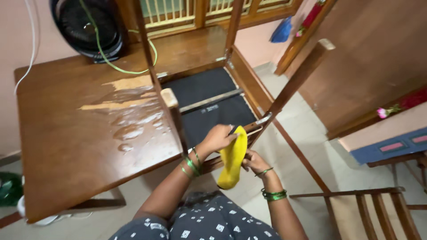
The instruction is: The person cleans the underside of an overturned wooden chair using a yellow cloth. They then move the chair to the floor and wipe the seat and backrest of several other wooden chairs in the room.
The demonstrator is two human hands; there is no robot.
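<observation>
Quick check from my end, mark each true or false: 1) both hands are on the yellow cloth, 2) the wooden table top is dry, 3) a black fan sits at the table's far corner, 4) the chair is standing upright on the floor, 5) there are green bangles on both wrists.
1) True. The left hand and right hand both grip the yellow cloth.
2) False. The brown wooden table top has wet patches near its middle.
3) True. A round black fan stands at the far corner, with a green cord beside it.
4) False. The wooden chair with the black seat lies upside down on the table, legs up.
5) True. Green bangles show on both wrists.
</observation>
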